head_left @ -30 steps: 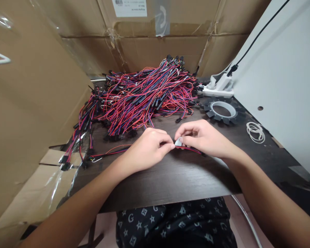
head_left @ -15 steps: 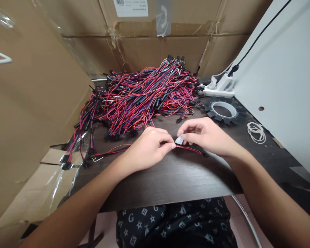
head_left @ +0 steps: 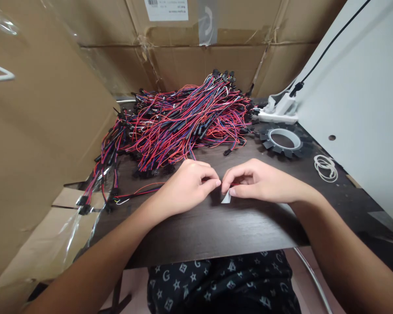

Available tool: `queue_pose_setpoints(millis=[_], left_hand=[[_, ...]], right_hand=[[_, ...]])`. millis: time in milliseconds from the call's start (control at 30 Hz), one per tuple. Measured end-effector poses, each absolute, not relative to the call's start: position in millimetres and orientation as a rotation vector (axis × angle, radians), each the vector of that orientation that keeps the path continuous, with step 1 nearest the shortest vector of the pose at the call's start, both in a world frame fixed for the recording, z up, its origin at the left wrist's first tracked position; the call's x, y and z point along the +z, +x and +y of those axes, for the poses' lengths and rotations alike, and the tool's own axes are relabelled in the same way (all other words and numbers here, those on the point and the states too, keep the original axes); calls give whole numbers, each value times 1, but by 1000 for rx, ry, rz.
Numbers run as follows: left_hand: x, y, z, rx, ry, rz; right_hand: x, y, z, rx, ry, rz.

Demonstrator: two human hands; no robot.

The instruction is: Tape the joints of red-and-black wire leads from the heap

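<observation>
My left hand (head_left: 191, 185) is closed in a pinch on a thin wire harness (head_left: 149, 190), which runs out to the left across the dark table. Red, black and white strands show at its left end. Close beside those fingertips, my right hand (head_left: 260, 181) pinches a small whitish piece of tape (head_left: 226, 199) between thumb and fingers. The tape's free end hangs down toward the tabletop. The right hand hides most of the harness's right end.
Behind my hands lies a big pile of wire harnesses (head_left: 183, 122). A tape roll (head_left: 283, 139) with dark strips around it, a coiled white cord (head_left: 325, 168) and a power strip (head_left: 278, 117) are at right. Cardboard (head_left: 36, 109) stands at left, a white panel (head_left: 363, 87) at right.
My right hand has come slightly down and left, close to the left fingertips. The piece of tape now points downward below the harness. My left hand has hardly moved.
</observation>
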State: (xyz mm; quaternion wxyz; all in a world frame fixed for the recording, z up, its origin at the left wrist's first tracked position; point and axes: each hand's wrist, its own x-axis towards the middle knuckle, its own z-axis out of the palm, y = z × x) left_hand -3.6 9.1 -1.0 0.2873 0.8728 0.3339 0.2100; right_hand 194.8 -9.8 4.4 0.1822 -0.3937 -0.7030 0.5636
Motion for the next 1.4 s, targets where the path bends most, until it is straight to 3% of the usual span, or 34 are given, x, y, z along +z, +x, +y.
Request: queue_pose_setpoints(millis=[900, 1167, 1400], left_hand=[[3, -7, 10, 423, 2350, 853], [6, -4, 7, 394, 2344, 845], [5, -2, 5, 384, 2343, 841]], right_hand=[[6, 198, -10, 1639, -1100, -1955], [8, 197, -7, 1393, -1189, -1758], [5, 191, -7, 1403, -1273, -1760]])
